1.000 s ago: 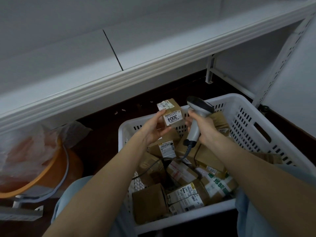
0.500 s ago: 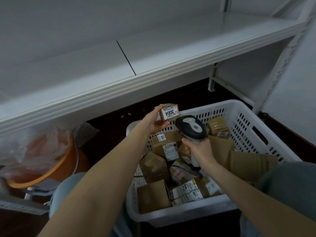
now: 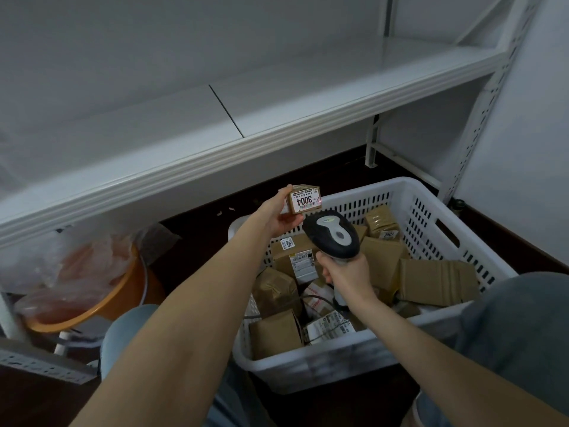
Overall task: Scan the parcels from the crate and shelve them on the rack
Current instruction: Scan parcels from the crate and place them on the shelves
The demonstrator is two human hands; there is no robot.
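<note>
White rack; one scanner, one lifted parcel

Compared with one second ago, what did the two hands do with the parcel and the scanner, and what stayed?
The right hand drew the scanner back from beside the 3004 parcel and aims it at the label, where a red spot now shows. The left hand reached the parcel further out. Both grips stayed; the crate and its other parcels lie as before.
</note>
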